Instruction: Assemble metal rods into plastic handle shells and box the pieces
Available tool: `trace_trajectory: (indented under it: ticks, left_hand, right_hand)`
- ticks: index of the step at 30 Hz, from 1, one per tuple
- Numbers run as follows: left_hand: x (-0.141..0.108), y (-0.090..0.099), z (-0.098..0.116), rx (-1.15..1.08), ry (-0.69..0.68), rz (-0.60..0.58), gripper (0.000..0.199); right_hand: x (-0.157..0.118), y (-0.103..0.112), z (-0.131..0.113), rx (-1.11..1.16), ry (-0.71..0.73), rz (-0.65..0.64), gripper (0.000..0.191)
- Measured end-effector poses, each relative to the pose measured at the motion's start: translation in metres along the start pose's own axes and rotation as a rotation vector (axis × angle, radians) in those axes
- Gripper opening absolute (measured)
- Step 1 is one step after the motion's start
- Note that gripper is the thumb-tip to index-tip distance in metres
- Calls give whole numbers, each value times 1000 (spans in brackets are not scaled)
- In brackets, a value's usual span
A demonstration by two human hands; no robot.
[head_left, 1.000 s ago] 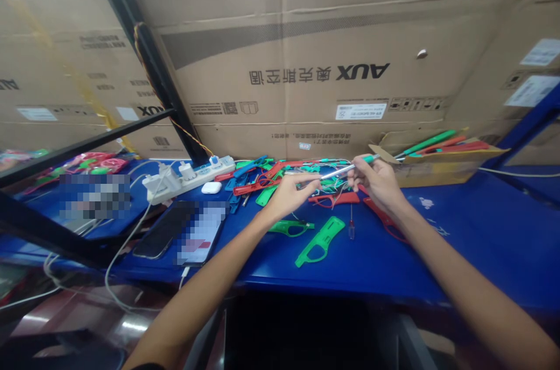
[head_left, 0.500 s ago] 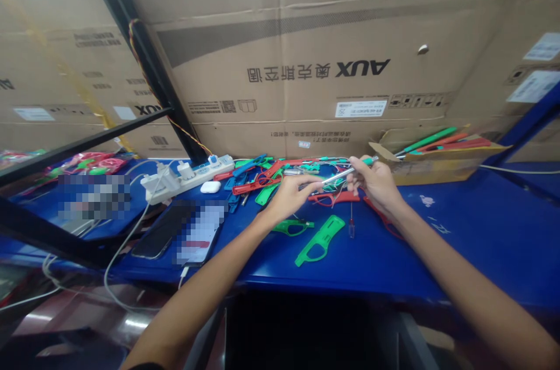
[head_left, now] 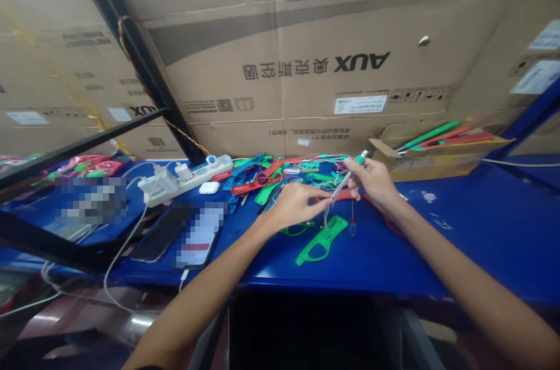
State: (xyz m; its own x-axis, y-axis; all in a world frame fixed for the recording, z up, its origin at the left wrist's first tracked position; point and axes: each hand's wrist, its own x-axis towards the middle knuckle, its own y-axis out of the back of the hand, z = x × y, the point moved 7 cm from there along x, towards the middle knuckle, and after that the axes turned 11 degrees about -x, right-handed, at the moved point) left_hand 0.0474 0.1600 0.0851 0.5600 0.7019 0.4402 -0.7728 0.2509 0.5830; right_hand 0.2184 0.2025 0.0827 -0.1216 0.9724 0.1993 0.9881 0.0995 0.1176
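Observation:
A thin silvery metal rod with a green band near its top slants between my hands. My right hand is closed round its upper part. The fingers of my left hand pinch at its lower end, where a pale cord or wire hangs down. Below lies a flat green plastic piece with an oval loop. To its right rests a small screwdriver with a clear reddish handle. Behind my hands spreads a pile of red, blue and green plastic pieces, partly hidden by them.
A cardboard box holding green and orange-red pieces stands at the right. On the left are a white power strip, a white earbud case and two phones, one charging. A black metal post rises behind.
The rod has tipped from nearly level to a steeper slant. My left hand has moved slightly right and down, and the pale cord now dangles from the rod's lower end.

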Motion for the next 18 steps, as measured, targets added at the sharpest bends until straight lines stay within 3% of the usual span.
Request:
trace_trajectory:
  ticks: [5,9,12,15,18]
  left_hand:
    - [-3,-6,16,65,-118,-102,26]
    - [-4,-3,29,159,-224,-57,37]
    - [-7,-8,44,264,-383,-61,41]
    - [-10,-18,57,335,-518,-96,34]
    - [-11,-29,62,323,-536,-172,22]
  right_hand:
    - [-1,-7,6,-23,-54,-80,45]
    - [-4,-16,9,-34,-96,-159,50]
    - [-8,-26,12,-45,-125,-237,49]
    - [-15,-41,17,-60,-144,-336,43]
    - [-23,-55,24,-86,-138,-406,36]
